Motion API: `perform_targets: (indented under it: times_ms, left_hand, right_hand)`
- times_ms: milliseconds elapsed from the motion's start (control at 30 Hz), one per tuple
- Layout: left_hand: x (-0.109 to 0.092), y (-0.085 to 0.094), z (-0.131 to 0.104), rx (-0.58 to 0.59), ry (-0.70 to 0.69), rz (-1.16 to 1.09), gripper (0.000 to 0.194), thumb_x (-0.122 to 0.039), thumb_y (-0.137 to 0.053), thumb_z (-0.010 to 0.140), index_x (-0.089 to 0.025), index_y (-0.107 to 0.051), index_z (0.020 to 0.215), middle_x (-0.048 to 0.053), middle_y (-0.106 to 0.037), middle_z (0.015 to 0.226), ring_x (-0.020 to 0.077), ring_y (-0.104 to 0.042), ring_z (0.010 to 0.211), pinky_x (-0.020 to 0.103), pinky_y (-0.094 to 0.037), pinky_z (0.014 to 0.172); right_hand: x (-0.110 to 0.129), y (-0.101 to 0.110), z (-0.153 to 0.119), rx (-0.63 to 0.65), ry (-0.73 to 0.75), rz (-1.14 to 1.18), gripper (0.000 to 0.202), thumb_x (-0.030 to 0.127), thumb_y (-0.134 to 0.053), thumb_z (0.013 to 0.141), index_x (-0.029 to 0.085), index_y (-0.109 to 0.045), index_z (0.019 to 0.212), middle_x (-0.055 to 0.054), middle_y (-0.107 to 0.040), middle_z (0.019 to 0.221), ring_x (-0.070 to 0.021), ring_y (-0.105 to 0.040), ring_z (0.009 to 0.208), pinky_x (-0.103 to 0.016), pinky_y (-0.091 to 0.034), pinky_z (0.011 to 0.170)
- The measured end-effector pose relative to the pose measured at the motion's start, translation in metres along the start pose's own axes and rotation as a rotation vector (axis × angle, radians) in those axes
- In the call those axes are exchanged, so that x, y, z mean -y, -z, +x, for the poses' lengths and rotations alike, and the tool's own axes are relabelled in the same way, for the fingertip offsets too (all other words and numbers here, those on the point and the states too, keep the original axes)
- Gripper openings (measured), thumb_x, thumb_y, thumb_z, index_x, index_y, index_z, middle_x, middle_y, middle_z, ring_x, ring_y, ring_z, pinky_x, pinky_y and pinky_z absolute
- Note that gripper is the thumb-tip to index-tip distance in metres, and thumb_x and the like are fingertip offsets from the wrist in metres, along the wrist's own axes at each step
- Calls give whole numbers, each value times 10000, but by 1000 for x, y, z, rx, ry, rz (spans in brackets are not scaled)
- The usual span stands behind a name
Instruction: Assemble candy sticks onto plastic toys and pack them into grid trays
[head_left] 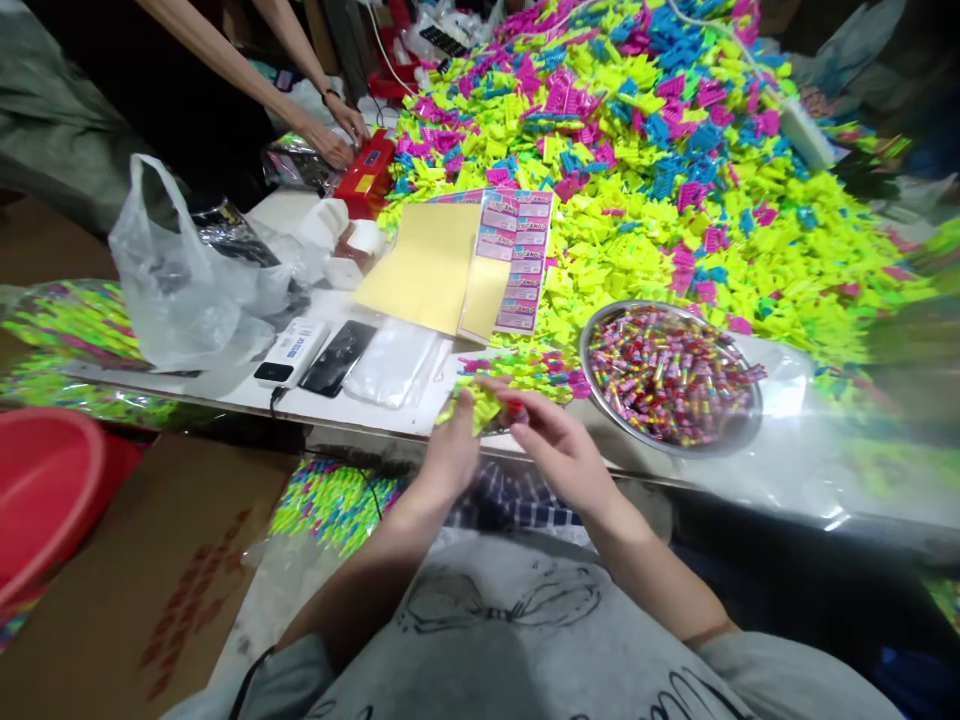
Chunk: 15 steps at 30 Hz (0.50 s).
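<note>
My left hand (pixel 452 450) is closed around a yellow-green plastic toy piece (pixel 486 404) at the table's front edge. Between the thumb and fingers of my right hand (pixel 566 455) is a small red piece (pixel 515 407), close beside the toy piece; it resembles the wrapped candies, but its details are blurred. Just beyond my hands lies a batch of pink, blue and yellow-green toy pieces (pixel 529 370). Nearest my right hand, a metal bowl (pixel 739 428) holds many small wrapped candies (pixel 667 375).
A large heap of plastic pieces (pixel 600 200) covers the table's back. Yellow card sheets (pixel 424 260), a clear bag stack (pixel 394 365), a black phone (pixel 339 358), a power bank (pixel 296 342) and a plastic bag (pixel 176 300) lie left. A co-worker's hands (pixel 334 140) touch a red box (pixel 367 175).
</note>
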<state>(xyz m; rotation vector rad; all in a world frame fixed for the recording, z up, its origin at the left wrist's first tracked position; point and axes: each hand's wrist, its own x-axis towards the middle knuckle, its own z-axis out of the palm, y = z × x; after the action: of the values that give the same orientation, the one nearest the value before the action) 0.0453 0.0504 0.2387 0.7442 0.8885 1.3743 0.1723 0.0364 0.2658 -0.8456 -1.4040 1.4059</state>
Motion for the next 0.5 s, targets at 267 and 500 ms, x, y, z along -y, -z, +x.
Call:
perform_targets:
  times_ms: [267,500]
  left_hand:
    - [-1,-8,8,-130,226,-322,360,-543,-453,772,-200,-551,826,24,-670,786,180,-602,946,335,-433,864]
    - [6,-9,5,-141,267,-322,321,-516,-484,764,-205,-539,822,-6,-670,763,177,-615,916,345,-424,880]
  right_hand:
    - [-42,-6,-12,-97,-357,215,247,344,-629,732,209,-615,938,-9,-632,779,-116,-562,649,-218,-440,550]
    - [-56,-9,-12,-109,-358,239,310,394,-626,729,209,-633,978,-2,-635,720,-109,-529,603,-223,-404,551]
